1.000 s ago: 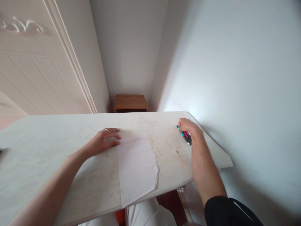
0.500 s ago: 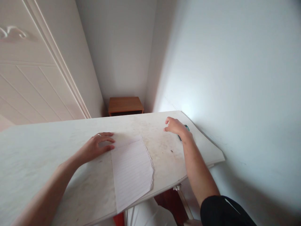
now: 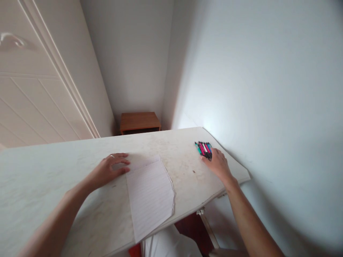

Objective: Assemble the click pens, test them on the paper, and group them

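Note:
A torn sheet of lined paper (image 3: 150, 194) lies on the white table (image 3: 53, 178), its near end hanging over the front edge. My left hand (image 3: 108, 169), with a ring on one finger, rests flat and open on the tabletop, fingertips touching the paper's upper left corner. A bunch of several coloured pens (image 3: 203, 149) lies near the table's right corner by the wall. My right hand (image 3: 218, 165) lies just behind the pens, fingers stretched toward their near ends, holding nothing.
A pale wall runs along the table's right side. A small brown wooden stand (image 3: 139, 122) sits on the floor beyond the far edge. A cream panelled door (image 3: 34, 96) fills the left. My white-clad lap (image 3: 171, 244) shows below the table.
My right hand has drawn back toward me from over the pens, leaving the whole bunch uncovered on the table. The left hand and paper have stayed put.

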A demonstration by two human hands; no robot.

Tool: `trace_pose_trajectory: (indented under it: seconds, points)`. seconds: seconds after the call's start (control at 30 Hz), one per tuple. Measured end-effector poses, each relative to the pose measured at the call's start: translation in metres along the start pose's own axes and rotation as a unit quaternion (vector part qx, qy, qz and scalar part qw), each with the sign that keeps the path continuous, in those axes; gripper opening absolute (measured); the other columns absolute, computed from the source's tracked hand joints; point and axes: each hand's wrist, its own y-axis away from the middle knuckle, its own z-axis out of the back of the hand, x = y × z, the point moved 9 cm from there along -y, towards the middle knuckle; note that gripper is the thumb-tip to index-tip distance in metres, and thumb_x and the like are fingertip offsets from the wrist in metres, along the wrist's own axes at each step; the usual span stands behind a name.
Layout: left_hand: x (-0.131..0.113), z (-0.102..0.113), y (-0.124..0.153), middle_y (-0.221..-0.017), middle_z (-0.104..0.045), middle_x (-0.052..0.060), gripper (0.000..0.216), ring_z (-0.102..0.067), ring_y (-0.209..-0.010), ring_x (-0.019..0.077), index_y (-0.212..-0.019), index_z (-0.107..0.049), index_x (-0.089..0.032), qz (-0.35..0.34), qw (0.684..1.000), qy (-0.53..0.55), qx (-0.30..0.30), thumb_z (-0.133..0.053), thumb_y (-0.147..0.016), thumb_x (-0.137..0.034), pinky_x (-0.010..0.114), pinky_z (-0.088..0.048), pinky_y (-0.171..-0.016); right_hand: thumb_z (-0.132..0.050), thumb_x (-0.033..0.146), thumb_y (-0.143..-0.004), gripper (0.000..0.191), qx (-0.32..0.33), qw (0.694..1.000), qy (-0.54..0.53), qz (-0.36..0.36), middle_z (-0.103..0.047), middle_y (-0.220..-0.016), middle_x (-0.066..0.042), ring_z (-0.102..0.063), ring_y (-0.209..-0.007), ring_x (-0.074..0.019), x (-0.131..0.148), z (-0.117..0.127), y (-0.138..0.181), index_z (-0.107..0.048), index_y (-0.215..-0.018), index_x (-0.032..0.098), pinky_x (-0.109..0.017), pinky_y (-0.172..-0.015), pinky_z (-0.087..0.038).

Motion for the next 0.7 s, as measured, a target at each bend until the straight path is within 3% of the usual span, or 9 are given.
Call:
trace_pose_trajectory:
  seconds: [0.23, 0.7]
  points:
    - [-0.0078, 0.004, 0.0008, -0.121, -0.069, 0.012, 0.062, -0.063, -0.114, 0.0341, -0.086, -0.078, -0.026, 0.004, 1.0, 0.024, -0.003, -0.056, -0.066, -0.081, 0.05, -0.046, -0.104, -0.055, 0.04, -0.088, 0.031, 0.028, 0.999, 0.008, 0.039, -0.062, -0.122, -0.015, -0.056, -0.115, -0.0297, 0.0005, -0.0016, -0.0064, -0.061, -0.108, 0.017, -0.041, -0.097, -0.043]
    - [-0.0055, 0.0009, 0.0011, -0.123, -0.068, 0.014, 0.064, -0.062, -0.115, 0.0341, -0.089, -0.078, -0.024, -0.003, 1.0, 0.023, 0.001, -0.054, -0.069, -0.08, 0.05, -0.045, -0.105, -0.055, 0.04, -0.09, 0.038, 0.014, 0.997, -0.006, 0.08, -0.059, -0.127, -0.017, -0.054, -0.121, -0.0293, 0.0013, 0.0009, 0.0001, -0.061, -0.117, 0.015, -0.043, -0.101, -0.043]
